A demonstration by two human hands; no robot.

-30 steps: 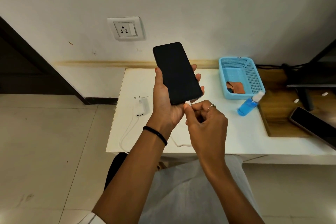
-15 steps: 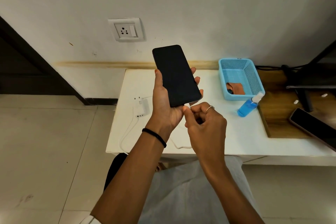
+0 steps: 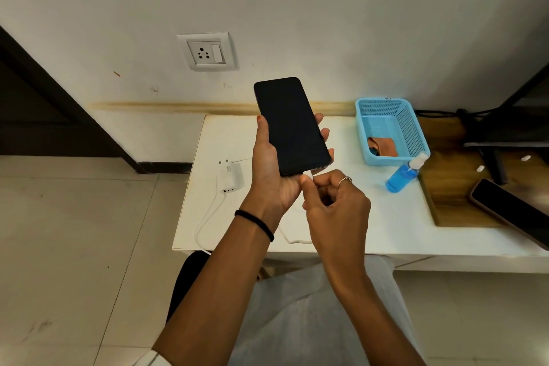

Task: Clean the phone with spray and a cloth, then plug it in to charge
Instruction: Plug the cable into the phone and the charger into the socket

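While left fingers (image 3: 324, 132) grip phone (image 3: 291, 125), right fingers (image 3: 306, 184) pinch plug (image 3: 307, 173).

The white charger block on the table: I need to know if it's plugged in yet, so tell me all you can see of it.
The charger block is a white, plastic-looking adapter lying flat on the white table, left of the left hand. Its prongs point toward the wall, bare, so it is not in the wall socket. A white cable leaves its near end. No hand touches it.
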